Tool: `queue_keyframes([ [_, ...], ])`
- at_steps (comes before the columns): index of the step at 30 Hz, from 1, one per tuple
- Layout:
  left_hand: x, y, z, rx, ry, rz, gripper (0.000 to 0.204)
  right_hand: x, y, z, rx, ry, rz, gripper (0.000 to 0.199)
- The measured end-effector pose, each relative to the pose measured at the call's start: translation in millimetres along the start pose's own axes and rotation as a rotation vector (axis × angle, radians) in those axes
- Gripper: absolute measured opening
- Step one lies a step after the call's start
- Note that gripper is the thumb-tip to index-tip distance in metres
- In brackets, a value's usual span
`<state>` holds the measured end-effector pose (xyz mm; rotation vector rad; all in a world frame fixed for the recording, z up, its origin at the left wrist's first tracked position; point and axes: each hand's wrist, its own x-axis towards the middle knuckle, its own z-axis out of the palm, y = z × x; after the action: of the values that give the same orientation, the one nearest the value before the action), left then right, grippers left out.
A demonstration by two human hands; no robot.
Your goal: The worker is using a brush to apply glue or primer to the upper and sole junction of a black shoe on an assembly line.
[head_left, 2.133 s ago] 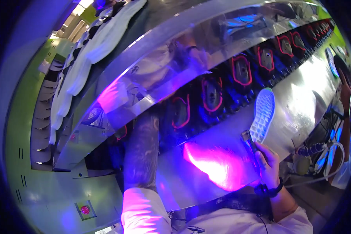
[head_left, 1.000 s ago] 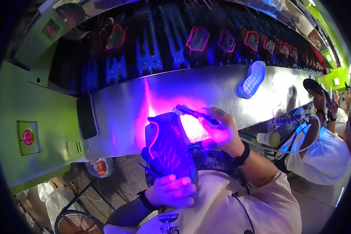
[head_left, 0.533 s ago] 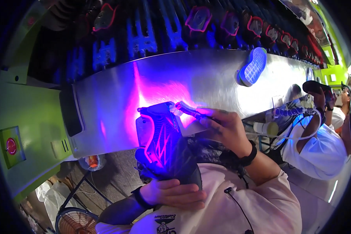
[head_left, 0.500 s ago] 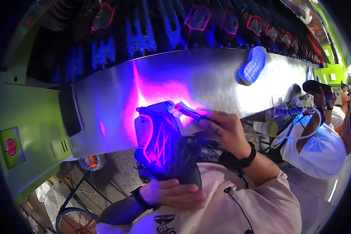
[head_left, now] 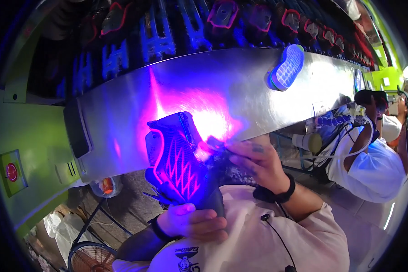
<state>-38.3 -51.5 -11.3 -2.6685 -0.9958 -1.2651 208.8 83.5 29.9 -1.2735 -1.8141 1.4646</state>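
My left hand [head_left: 192,223] is clamped round the heel of the shoe upper [head_left: 179,165], held up at chest, front of the steel panel [head_left: 240,90]. Right hand [head_left: 254,158] pinches a small UV torch [head_left: 213,146] vs. its side. Looks light, soft knit; I'd hold the heel/collar.

Dim violet light, pink glare on steel panel [head_left: 222,104], fisheye-bent edges

Looks like a shoe factory line to me: I see a long steel conveyor housing [head_left: 240,86], shoe uppers on racks [head_left: 222,16], a loose sole [head_left: 286,68], green machine panels with a red stop button [head_left: 11,172].
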Motion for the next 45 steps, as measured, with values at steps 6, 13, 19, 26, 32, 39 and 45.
queue_keyframes([
  [6,-5.1,4.5,6.5,0.028,0.043,-0.041,0.044,26.1,-3.2,8.4,-0.229,0.161,-0.174,0.032],
  [13,6.6,9.4,10.2,-0.024,0.147,-0.169,0.056,-7.8,-10.5,-9.0,0.057,-0.01,-0.019,0.033],
  [19,13.5,7.2,17.5,0.123,0.15,-0.148,0.072,-30.4,-29.9,-24.3,0.004,-0.004,-0.099,0.035],
  [26,23.9,12.5,21.4,0.201,0.032,-0.257,0.063,-46.1,-55.5,-46.2,-0.09,0.016,-0.138,0.04],
  [32,85.9,-5.4,8.7,0.004,-0.068,-0.449,0.066,-53.4,-69.3,-54.8,-0.062,0.073,-0.209,0.041],
  [39,159.9,-15.9,3.1,0.202,0.151,-0.505,0.072,-59.8,-75.5,-65.2,-0.078,0.165,-0.376,0.038],
  [45,186.9,-47.1,-3.1,0.29,0.123,-0.414,0.071,-35.0,-88.7,-75.0,-0.321,0.302,-0.563,0.045],
])
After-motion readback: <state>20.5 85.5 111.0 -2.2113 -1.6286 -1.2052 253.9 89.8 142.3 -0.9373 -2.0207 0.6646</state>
